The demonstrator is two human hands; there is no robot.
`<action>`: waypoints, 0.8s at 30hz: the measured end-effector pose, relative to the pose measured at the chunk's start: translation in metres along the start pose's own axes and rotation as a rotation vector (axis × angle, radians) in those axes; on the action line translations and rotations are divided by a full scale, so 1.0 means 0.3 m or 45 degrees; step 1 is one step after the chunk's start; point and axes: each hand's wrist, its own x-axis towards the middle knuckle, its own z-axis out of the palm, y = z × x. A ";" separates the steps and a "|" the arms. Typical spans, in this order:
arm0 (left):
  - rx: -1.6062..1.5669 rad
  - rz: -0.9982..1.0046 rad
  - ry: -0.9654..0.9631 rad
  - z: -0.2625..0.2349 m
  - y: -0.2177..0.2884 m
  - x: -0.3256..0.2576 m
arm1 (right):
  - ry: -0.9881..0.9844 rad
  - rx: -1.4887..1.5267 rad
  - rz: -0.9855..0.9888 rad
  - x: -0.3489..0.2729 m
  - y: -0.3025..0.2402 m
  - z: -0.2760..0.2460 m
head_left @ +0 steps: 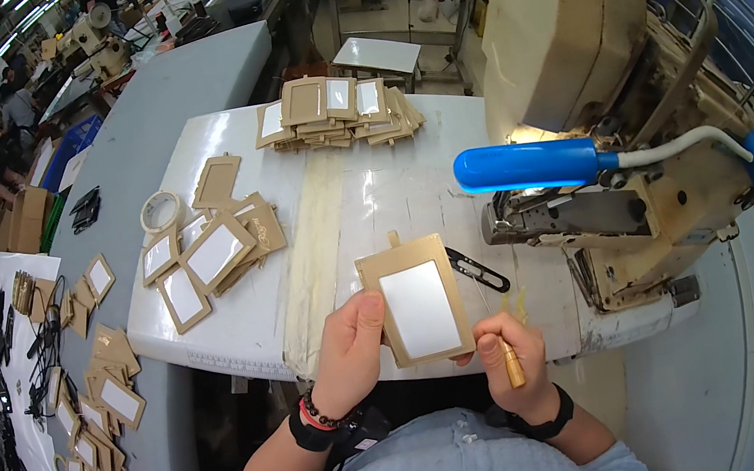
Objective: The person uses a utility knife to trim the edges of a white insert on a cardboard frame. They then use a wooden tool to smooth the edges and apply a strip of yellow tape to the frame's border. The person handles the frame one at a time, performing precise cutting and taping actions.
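A tan badge holder (415,304) with a clear window and a small tab on top is held upright in front of me. My left hand (352,346) pinches its left edge, thumb on the front. Beside its lower right corner, my right hand (517,367) is closed around a short tool with a yellow-brown handle (513,365); its working end is hidden. Fingertips show at the holder's bottom edge. Just behind the holder's right side, black thread snips (477,269) lie on the white tabletop (370,196).
A blue lamp (531,165) juts from the sewing machine (563,31) at right. Stacked badge holders (324,108) stand at the back; another pile (216,249) lies left, near a tape roll (161,213). More holders (118,397) cover the grey side table (170,90).
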 end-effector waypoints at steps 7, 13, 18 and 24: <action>0.049 0.047 0.066 0.000 0.023 -0.012 | -0.091 0.247 0.284 0.018 -0.019 0.035; -0.230 -0.108 0.030 -0.011 0.070 -0.027 | -0.231 0.740 0.642 0.050 0.027 0.020; -0.234 -0.055 0.047 -0.029 0.069 -0.025 | -0.303 1.010 0.831 0.085 0.044 0.024; -0.204 -0.051 0.047 -0.044 0.078 -0.026 | -0.343 1.068 0.880 0.100 0.050 0.035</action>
